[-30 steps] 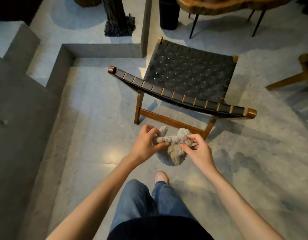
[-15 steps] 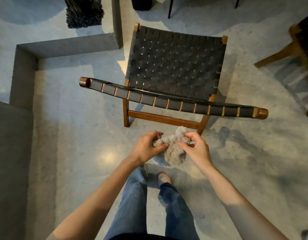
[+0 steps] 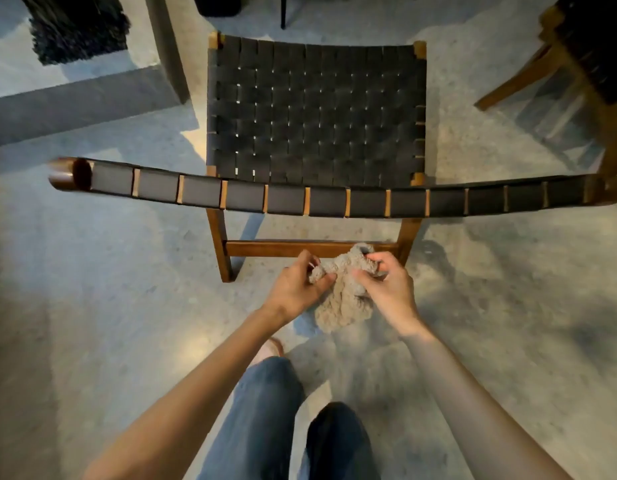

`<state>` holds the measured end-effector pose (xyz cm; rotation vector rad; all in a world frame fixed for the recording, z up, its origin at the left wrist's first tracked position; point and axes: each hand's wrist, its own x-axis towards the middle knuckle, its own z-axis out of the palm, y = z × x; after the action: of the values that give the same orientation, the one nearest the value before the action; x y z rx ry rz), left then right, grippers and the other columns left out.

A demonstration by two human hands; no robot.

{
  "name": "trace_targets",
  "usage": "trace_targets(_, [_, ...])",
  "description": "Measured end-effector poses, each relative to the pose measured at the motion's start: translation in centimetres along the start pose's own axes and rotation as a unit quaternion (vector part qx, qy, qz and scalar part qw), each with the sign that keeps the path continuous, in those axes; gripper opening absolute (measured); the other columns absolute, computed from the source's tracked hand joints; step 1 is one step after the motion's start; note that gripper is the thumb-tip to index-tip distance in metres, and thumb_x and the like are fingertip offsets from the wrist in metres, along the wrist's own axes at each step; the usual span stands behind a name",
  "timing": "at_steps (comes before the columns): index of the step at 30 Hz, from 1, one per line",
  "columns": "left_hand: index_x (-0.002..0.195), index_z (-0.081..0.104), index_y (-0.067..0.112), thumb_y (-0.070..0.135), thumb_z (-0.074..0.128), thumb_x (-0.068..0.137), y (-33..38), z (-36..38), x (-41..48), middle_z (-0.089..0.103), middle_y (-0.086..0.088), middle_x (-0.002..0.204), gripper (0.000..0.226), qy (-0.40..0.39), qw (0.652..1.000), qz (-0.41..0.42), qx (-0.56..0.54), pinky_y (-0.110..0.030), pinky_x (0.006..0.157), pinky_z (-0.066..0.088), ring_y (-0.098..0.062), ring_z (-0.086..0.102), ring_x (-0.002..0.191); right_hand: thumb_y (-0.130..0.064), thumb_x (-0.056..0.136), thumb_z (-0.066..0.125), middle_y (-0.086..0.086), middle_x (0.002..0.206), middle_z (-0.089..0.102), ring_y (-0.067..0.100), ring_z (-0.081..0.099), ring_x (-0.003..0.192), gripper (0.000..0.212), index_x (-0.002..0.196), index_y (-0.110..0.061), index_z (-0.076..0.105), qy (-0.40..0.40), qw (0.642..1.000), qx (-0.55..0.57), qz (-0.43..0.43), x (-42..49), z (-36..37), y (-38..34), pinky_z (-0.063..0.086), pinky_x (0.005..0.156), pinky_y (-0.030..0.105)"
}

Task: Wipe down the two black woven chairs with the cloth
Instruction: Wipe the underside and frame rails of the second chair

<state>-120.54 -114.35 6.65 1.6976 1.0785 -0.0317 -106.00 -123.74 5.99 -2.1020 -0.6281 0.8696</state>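
Observation:
A black woven chair [image 3: 317, 112] with a wooden frame stands right in front of me, seen from behind and above. Its strapped backrest [image 3: 331, 199] runs across the middle of the view. Just below the backrest, in the air over the chair's rear crossbar, I hold a fluffy grey-beige cloth [image 3: 345, 299] bunched between both hands. My left hand [image 3: 296, 289] pinches its left end and my right hand [image 3: 390, 289] grips its right part. Part of a second black woven chair [image 3: 591, 53] shows at the top right edge.
A concrete step or ledge [image 3: 78, 98] lies at the left, with a dark shaggy base [image 3: 78, 26] on it. Thin black table legs [image 3: 283, 10] stand beyond the chair. My legs in jeans [image 3: 265, 417] are below, on a polished concrete floor [image 3: 507, 306].
I have stepped closer to the chair, so it fills more of the view and I look straighter down at it. Both hands still hold the cloth and have shifted their hold on it.

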Motion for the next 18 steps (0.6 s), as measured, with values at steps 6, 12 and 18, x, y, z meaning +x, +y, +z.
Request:
trace_targets(6, [0.101, 0.061, 0.013, 0.032, 0.056, 0.094, -6.3, 6.3, 7.8, 0.067, -0.004, 0.100, 0.020, 0.036, 0.994, 0.073, 0.066, -0.033, 0.082, 0.049, -0.021, 0.062, 0.092, -0.014, 0.082, 0.074, -0.019, 0.077, 0.057, -0.006, 0.056, 0.068, 0.024, 0.102, -0.018, 0.061, 0.069, 0.997, 0.013, -0.033, 6.0, 4.4, 9.7, 0.040, 0.061, 0.004])
trace_targets(12, [0.101, 0.062, 0.020, 0.040, 0.054, 0.094, -10.6, 10.2, 14.9, 0.066, -0.002, 0.096, 0.022, 0.090, 0.981, 0.147, 0.088, -0.041, 0.085, 0.048, -0.022, 0.060, 0.094, -0.015, 0.084, 0.071, -0.007, 0.089, 0.060, 0.006, 0.059, 0.076, 0.025, 0.103, -0.023, 0.057, 0.137, 0.984, 0.056, -0.099, 11.5, 6.6, 16.4, 0.042, 0.058, 0.003])
trace_targets(18, [0.106, 0.066, 0.033, 0.043, 0.054, 0.093, -11.9, 10.6, 16.8, 0.064, 0.010, 0.097, 0.020, 0.262, 0.918, 0.237, 0.178, -0.031, 0.076, 0.019, -0.018, 0.042, 0.103, -0.018, 0.086, 0.069, -0.020, 0.086, 0.057, 0.004, 0.061, 0.062, 0.024, 0.102, -0.029, 0.055, 0.176, 0.957, 0.072, -0.218, 12.9, 7.2, 17.4, 0.044, 0.053, 0.009])
